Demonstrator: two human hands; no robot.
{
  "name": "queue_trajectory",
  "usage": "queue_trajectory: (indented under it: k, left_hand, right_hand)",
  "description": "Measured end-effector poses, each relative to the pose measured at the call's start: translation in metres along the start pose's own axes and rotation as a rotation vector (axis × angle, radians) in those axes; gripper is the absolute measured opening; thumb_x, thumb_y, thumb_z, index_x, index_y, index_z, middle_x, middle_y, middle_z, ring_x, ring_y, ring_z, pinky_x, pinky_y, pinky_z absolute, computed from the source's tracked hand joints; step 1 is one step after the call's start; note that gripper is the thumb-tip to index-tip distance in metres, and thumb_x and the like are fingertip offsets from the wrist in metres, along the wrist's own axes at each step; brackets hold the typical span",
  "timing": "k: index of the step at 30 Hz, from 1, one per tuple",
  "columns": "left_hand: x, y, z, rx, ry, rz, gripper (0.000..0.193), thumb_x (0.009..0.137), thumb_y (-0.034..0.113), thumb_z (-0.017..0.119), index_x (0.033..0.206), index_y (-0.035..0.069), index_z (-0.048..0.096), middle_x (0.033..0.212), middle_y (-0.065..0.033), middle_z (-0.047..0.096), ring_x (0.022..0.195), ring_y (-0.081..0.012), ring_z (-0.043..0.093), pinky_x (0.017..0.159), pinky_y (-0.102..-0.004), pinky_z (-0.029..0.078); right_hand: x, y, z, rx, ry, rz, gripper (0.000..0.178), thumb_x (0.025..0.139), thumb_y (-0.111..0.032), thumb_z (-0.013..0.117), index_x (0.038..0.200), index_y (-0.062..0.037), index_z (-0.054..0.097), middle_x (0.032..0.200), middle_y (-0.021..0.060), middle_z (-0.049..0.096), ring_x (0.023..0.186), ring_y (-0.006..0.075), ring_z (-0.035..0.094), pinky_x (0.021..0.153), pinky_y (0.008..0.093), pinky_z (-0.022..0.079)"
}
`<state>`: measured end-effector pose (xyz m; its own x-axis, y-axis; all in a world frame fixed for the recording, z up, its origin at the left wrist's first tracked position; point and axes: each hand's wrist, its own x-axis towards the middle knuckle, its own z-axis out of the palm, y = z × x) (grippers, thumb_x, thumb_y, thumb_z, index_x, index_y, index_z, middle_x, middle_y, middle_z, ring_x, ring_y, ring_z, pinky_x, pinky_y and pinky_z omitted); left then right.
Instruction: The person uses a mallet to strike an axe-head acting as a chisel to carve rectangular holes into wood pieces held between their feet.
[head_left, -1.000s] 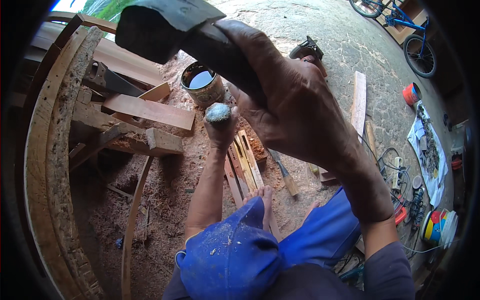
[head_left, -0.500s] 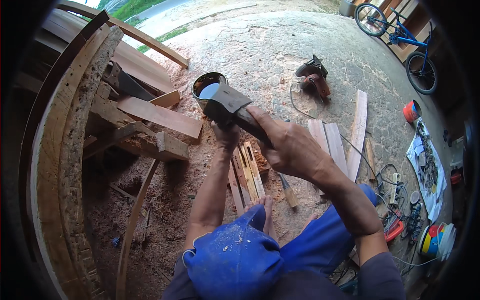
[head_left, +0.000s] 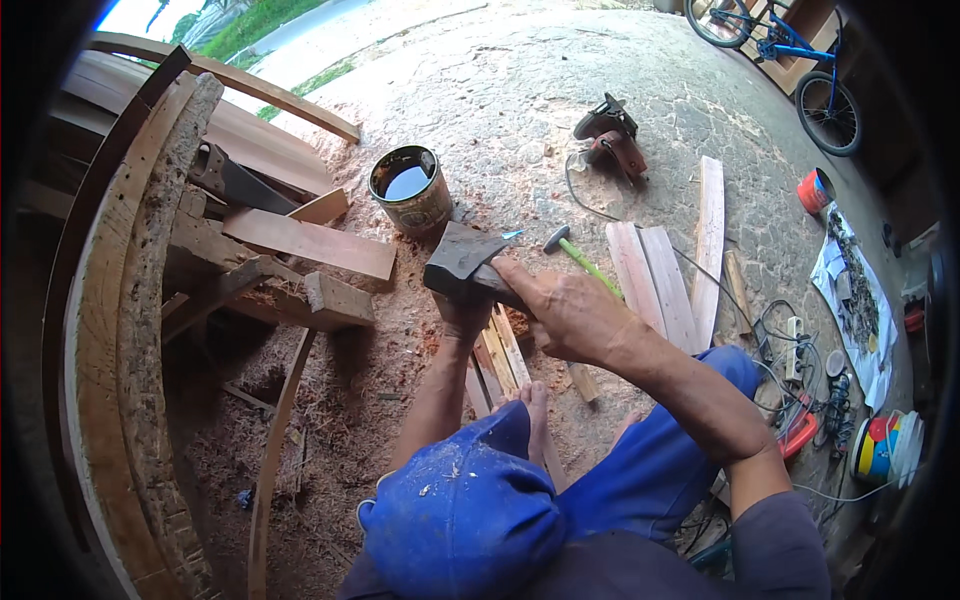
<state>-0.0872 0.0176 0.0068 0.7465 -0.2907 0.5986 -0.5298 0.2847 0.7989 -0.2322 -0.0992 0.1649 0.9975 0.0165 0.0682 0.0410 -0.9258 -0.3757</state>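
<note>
My right hand is wrapped round the handle of a hatchet, close up behind its dark steel head. Directly under that head is my left hand; the steel hides its fingers, so what they hold, if anything, does not show. Below both hands, narrow wooden pieces lie on the ground beside a bare foot. Just beyond the hatchet head stands a round tin with liquid in it. A green-handled hammer lies past my right hand.
Timber framing and a handsaw fill the left side. On the right are pale boards, a corded power tool, tangled cables and a white sheet with metal bits. A blue bicycle stands far right.
The hatchet and both hands have come down and nearer, uncovering the tin they partly overlapped. The green-handled hammer now shows beyond my right hand. The whole view has shifted slightly.
</note>
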Motion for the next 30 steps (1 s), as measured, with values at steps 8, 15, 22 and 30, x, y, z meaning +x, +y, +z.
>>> queue_trajectory:
  k: [8,15,22,30]
  left_hand:
    - [0.030,-0.033,-0.027,0.220,-0.048,-0.070,0.017,0.083,0.012,0.080,0.082,0.002,0.066,0.075,-0.0013,0.068,0.064,-0.0144,0.063,0.066,-0.0343,0.055]
    - [0.001,0.001,-0.003,-0.030,-0.048,-0.028,0.040,0.085,0.009,0.080,0.122,0.004,0.066,0.119,-0.0094,0.070,0.105,-0.0170,0.068,0.091,-0.0355,0.055]
    - [0.032,-0.037,-0.027,-0.009,0.003,-0.196,0.028,0.083,0.010,0.081,0.106,0.002,0.066,0.099,-0.0077,0.071,0.090,-0.0204,0.067,0.084,-0.0378,0.054]
    - [0.013,-0.051,-0.037,0.060,-0.026,-0.245,0.028,0.080,0.013,0.083,0.100,0.002,0.065,0.088,-0.0056,0.068,0.080,-0.0156,0.065,0.073,-0.0336,0.052]
  right_hand:
    - [0.048,-0.049,-0.117,0.235,0.803,-0.333,0.051,0.088,-0.003,0.069,0.135,-0.0064,0.050,0.083,0.0143,0.070,0.071,0.0271,0.072,0.064,0.0329,0.056]
    - [0.018,0.006,0.017,-0.075,-0.120,0.053,0.056,0.088,-0.005,0.061,0.139,-0.0024,0.038,0.091,0.0259,0.071,0.083,0.0406,0.073,0.069,0.0508,0.059]
    - [0.010,-0.018,-0.037,0.107,0.158,-0.068,0.076,0.082,-0.005,0.068,0.151,-0.0088,0.036,0.091,0.0237,0.068,0.080,0.0405,0.071,0.068,0.0494,0.056]
    - [0.057,-0.046,-0.074,0.204,0.772,-0.268,0.053,0.085,-0.001,0.068,0.133,-0.0050,0.046,0.074,0.0165,0.067,0.067,0.0256,0.073,0.057,0.0374,0.057]
